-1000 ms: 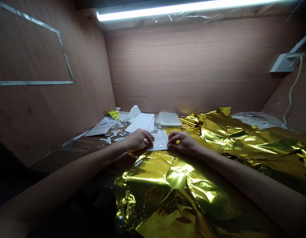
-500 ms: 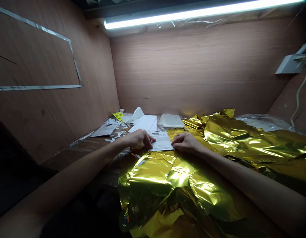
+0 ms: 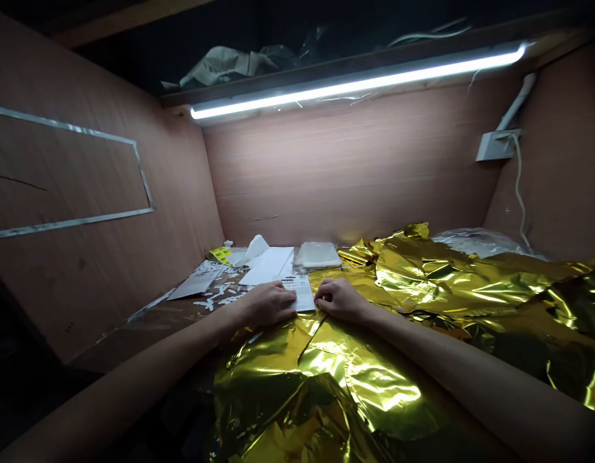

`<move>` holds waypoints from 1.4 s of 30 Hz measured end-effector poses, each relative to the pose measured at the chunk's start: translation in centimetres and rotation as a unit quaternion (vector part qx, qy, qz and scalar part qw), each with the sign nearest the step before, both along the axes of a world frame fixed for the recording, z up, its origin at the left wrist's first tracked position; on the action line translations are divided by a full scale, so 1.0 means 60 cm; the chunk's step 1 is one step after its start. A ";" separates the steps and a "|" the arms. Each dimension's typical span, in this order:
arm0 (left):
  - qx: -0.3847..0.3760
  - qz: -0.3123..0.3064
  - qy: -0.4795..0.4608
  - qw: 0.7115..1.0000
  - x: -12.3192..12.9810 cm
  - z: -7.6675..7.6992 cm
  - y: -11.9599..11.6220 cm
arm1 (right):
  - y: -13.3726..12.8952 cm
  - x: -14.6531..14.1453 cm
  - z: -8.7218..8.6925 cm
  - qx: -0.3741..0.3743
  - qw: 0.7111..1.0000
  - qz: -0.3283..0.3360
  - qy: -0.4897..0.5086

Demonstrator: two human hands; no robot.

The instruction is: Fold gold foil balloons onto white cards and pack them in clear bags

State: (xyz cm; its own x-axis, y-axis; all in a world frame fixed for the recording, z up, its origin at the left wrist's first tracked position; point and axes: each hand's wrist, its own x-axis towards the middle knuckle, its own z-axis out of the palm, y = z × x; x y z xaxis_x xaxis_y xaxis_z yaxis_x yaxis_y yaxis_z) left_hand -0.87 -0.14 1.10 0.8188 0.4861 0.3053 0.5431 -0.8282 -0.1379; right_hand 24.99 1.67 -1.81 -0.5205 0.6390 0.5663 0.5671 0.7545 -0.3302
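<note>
A white printed card (image 3: 304, 294) lies on gold foil, between my two hands. My left hand (image 3: 273, 303) covers its left part, with the fingers bent together and pressed on its surface. At the card's right edge my right hand (image 3: 335, 299) is closed in a pinch, thumb and forefinger against the border. The fingertips partly hide what is between them. Beneath and in front of the hands spreads shiny gold foil (image 3: 374, 379), crumpled and hanging toward me.
Behind the card are white paper sheets (image 3: 268, 265) and a stack of clear plastic bags (image 3: 319, 255). White paper scraps (image 3: 218, 292) and another printed card (image 3: 194, 283) lie left. More gold foil (image 3: 423, 276) is heaped right, before a clear plastic bag (image 3: 485, 241). Wooden panels enclose the table.
The view has tilted up, showing the shelf above the lamp. My left hand has flattened further over the card. My right hand stays pinched at its right edge.
</note>
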 end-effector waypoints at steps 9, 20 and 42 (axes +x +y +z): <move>0.137 0.157 -0.052 0.977 -0.050 0.082 -0.011 | 0.001 0.003 -0.004 0.019 1.000 0.009 -0.002; 0.137 0.573 -0.337 0.735 -0.303 0.101 -0.026 | 0.000 0.001 -0.007 0.023 1.000 0.016 -0.001; -0.162 0.053 -0.046 0.984 0.058 0.006 -0.293 | 0.001 0.008 -0.001 0.055 0.995 0.028 -0.079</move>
State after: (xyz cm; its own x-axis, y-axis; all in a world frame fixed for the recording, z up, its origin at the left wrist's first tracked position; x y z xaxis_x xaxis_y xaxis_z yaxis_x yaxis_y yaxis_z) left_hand 2.59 -17.72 1.47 0.7350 0.6507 0.1905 0.6262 -0.7592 0.1773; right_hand 25.46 1.71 -1.86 -0.6410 0.5452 0.5403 0.5620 0.8128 -0.1534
